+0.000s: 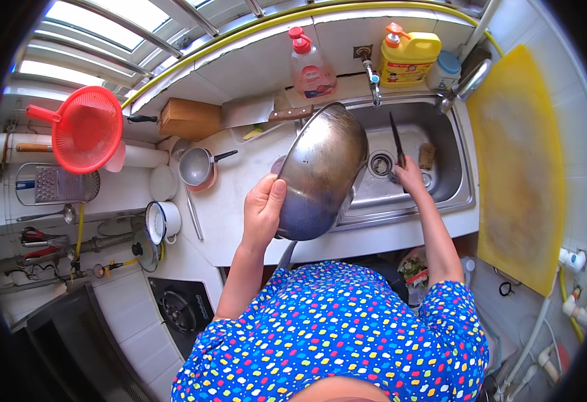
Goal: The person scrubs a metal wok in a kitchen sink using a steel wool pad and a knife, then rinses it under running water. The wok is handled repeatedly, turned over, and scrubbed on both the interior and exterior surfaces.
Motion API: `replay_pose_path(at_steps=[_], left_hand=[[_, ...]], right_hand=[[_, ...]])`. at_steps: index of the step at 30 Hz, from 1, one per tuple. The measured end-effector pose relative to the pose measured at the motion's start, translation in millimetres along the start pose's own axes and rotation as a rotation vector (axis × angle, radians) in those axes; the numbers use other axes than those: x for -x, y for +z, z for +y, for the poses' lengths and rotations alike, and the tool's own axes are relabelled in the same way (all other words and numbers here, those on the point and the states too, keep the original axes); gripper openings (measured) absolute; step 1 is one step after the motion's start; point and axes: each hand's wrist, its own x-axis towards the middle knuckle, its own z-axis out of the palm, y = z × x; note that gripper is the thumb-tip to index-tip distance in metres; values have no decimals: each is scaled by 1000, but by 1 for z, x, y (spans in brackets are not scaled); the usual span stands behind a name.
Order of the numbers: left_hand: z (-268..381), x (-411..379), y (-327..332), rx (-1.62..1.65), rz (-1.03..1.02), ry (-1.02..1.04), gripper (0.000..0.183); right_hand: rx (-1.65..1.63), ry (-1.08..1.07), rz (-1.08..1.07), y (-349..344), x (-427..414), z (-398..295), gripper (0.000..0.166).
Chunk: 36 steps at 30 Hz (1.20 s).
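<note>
My left hand (265, 206) grips the rim of a stainless steel basin (331, 156), thumb on its outer side. The basin is tilted on its side above the counter and the sink's left edge, so its inside is hidden from me. Over the steel sink (358, 201), my right hand (410, 175) closes around a long dark utensil (396, 131) that points toward the back wall; its exact kind is unclear. Close by are the drain strainer (381, 164) and a brown scrubbing sponge (427, 157) on the sink floor.
A cleaver (248, 111) lies by a wooden knife block (189, 118). Behind the sink stand a pump bottle (314, 75), a tap (374, 83) and a yellow jug (409, 60). A small saucepan (196, 166) sits left, a yellow cutting board (519, 166) right, a gas hob (180, 306) lower left.
</note>
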Motion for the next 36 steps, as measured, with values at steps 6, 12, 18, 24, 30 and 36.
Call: replay_pose_path(at_steps=[6,12,18,24,30,36], left_hand=[[-2,-10,14,98,-25,5,32],[-23,-24,19,86,85,50,35],[-32,-22,26,-61,106,148,35],[-35,-19,38,-189,161,249,36],[-24,-9,52,-262,183,305,35],[-27,-8,55,-299,203,326,36]], right_hand=[[-455,-173,-83,-61,98,-101,25],[-543,-213,-152,-73,121,-156,21],[244,-454,-93,-74,146,-239,30],[840,-680,-13,-64,142,-280,37],[887,-614,-45,-65,128,-292,35],[974,-605,-76,-66,127,-296,35]])
